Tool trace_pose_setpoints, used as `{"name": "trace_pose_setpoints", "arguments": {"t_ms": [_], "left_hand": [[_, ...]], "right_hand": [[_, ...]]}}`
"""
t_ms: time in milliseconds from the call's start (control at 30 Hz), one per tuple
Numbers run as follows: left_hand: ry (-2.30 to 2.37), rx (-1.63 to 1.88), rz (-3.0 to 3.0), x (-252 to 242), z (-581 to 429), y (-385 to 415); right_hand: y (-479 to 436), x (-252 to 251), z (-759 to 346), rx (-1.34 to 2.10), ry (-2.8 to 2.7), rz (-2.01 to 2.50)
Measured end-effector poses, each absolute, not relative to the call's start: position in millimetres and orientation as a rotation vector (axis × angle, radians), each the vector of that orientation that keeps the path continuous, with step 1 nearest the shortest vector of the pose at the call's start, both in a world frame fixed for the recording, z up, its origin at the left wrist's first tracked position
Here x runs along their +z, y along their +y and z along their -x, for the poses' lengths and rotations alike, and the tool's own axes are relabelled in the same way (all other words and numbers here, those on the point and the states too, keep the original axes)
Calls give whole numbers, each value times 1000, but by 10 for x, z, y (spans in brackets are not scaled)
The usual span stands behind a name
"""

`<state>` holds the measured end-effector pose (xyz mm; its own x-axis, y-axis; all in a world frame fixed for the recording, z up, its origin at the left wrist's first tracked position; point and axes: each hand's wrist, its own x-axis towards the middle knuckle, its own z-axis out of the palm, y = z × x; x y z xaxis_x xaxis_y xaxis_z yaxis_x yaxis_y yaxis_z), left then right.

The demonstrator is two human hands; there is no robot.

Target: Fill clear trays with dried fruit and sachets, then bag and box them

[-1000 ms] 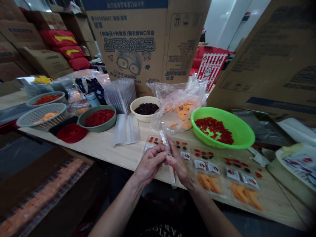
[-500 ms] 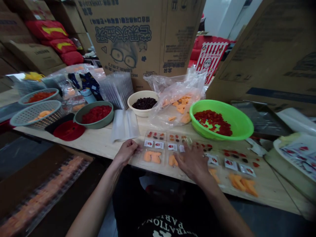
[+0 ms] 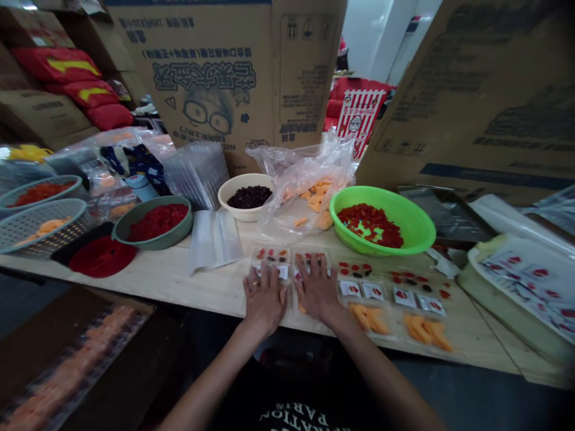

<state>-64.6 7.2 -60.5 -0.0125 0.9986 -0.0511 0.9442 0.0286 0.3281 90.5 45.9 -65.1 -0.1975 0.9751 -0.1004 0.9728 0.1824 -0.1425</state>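
Observation:
Several clear plastic trays stand in a row along the table's near edge, with red and dark pieces at the back, small white packets in the middle and orange pieces in front. My left hand lies with outstretched fingers over the leftmost tray, hiding most of it. Flat over the tray beside it, my right hand has its fingers spread. To the right, two trays show fully, with white packets and orange pieces in one, and more orange pieces in the other.
Behind the trays are a green basin of red pieces, a clear bag of orange pieces and a cream bowl of dark fruit. Clear plastic sheets and a grey-green bowl are left. Packets fill a white tray at right.
My left hand has moved right from beside the leftmost tray onto it, its fingers opening out. My right hand has shifted left along the row, uncovering the third tray. The view has turned slightly right.

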Motion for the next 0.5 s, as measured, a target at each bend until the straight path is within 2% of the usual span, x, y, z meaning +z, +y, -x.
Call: {"name": "trace_pose_setpoints", "arguments": {"t_ms": [233, 500], "left_hand": [[2056, 258, -2059, -516, 691, -24], [2175, 46, -1933, -560, 510, 338]], "right_hand": [[499, -733, -983, 257, -2335, 1948], [501, -743, -975, 294, -2283, 1963]]}}
